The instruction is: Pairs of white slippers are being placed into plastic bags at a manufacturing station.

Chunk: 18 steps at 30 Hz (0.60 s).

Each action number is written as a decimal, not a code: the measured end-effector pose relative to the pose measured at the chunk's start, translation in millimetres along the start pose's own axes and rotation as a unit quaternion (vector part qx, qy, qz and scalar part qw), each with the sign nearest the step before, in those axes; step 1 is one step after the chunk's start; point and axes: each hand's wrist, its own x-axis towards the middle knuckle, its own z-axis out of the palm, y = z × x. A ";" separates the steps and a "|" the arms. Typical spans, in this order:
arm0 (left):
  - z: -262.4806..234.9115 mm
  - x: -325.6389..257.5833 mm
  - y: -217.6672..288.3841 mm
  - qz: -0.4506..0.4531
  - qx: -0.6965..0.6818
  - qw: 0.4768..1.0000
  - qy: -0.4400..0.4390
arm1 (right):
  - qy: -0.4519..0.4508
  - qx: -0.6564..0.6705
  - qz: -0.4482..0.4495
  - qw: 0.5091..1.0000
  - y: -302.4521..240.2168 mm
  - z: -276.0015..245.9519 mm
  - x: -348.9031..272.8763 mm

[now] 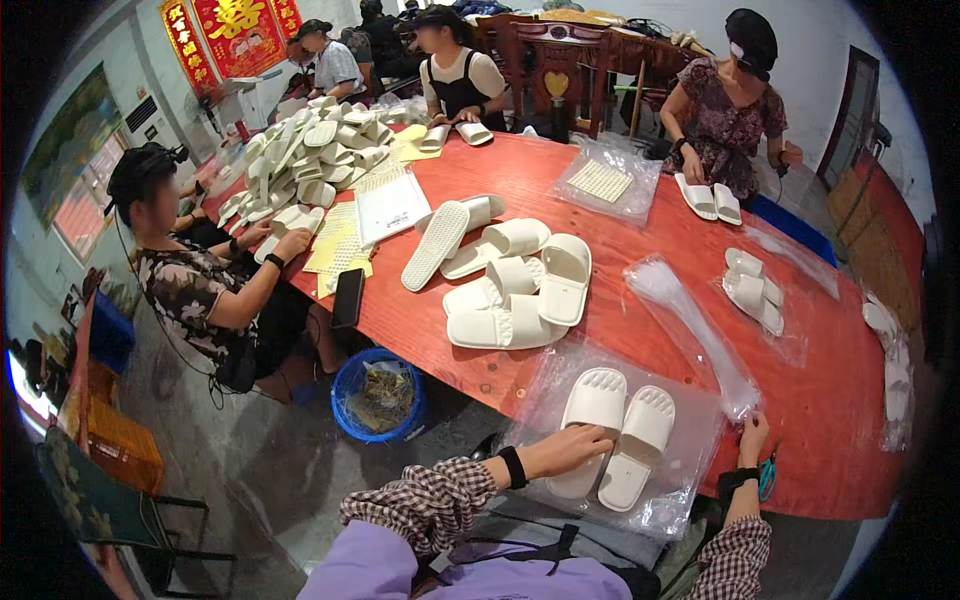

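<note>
A pair of cream slippers [640, 446] lies side by side on clear plastic sheeting [690, 420] at the table's near edge. My left hand [572, 450] rests across the left slipper, fingers stretched toward the gap between the two; their tips are partly hidden. To the right, my right hand [752, 436] pinches the near end of a long bundle of clear plastic bags [695, 325], which stretches away over the red table [420, 345]. Beside my right wrist are teal-handled scissors [767, 478], partly hidden.
Loose cream slippers [490, 328] lie beyond the pair. A large slipper pile [315, 150] stands far left, near yellow sticker sheets [335, 240] and a black phone [347, 298]. A blue bin [378, 395] is on the floor. Several people work around the table. Bagged slippers [752, 290] lie right.
</note>
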 end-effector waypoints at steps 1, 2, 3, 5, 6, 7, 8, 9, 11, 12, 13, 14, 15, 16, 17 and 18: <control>0.5 2.5 0.9 -0.003 -0.010 1.000 -0.002 | -0.001 0.001 0.013 1.000 6.8 -7.5 3.9; -1.3 -0.2 1.6 -0.014 -0.017 1.000 -0.007 | -0.005 0.002 0.013 1.000 10.1 -3.9 3.6; -3.3 -1.2 1.4 -0.018 -0.016 1.000 -0.007 | -0.015 -0.003 0.014 1.000 13.3 0.1 3.7; -6.4 7.0 3.6 -0.056 -0.094 0.994 -0.013 | -0.016 -0.012 0.011 1.000 27.7 -9.4 9.7; -4.2 19.6 6.4 -0.035 -0.102 0.994 -0.006 | 0.008 -0.032 -0.031 0.999 41.6 -35.8 21.3; -3.4 21.1 2.1 -0.015 -0.071 0.997 0.009 | 0.010 -0.038 -0.066 0.997 41.9 -29.8 24.3; -2.4 22.7 -1.2 0.006 -0.041 0.999 0.024 | 0.009 -0.036 -0.069 0.997 42.2 -28.0 24.4; 0.7 13.6 -6.9 -0.013 -0.031 0.999 0.018 | -0.021 -0.003 -0.017 1.000 33.5 -3.2 10.7; 11.1 4.6 -5.5 0.020 0.099 0.990 0.095 | -0.044 0.024 0.032 0.998 18.9 7.0 -1.5; 12.8 3.5 -3.8 0.022 0.098 0.990 0.096 | -0.043 0.031 0.047 0.997 19.0 2.6 -1.7; 13.9 0.9 -2.8 -0.023 0.118 0.989 0.088 | -0.043 0.038 0.063 0.996 19.5 0.6 -1.6; 14.7 -0.8 -2.8 -0.069 0.138 0.985 0.078 | -0.043 0.038 0.063 0.996 19.9 0.2 -0.1; 12.4 12.5 8.6 -0.053 0.129 0.987 0.082 | -0.014 0.049 0.051 0.997 28.9 -22.0 7.0; 4.7 18.6 24.8 -0.053 0.106 0.986 0.119 | -0.001 0.067 0.043 0.997 32.0 -25.1 6.1; 1.0 23.1 34.1 -0.051 0.082 0.983 0.155 | 0.003 0.065 0.045 0.997 34.4 -30.4 6.0; 0.6 15.8 31.4 -0.060 0.089 0.983 0.151 | -0.007 0.096 0.054 0.994 24.9 -18.8 3.0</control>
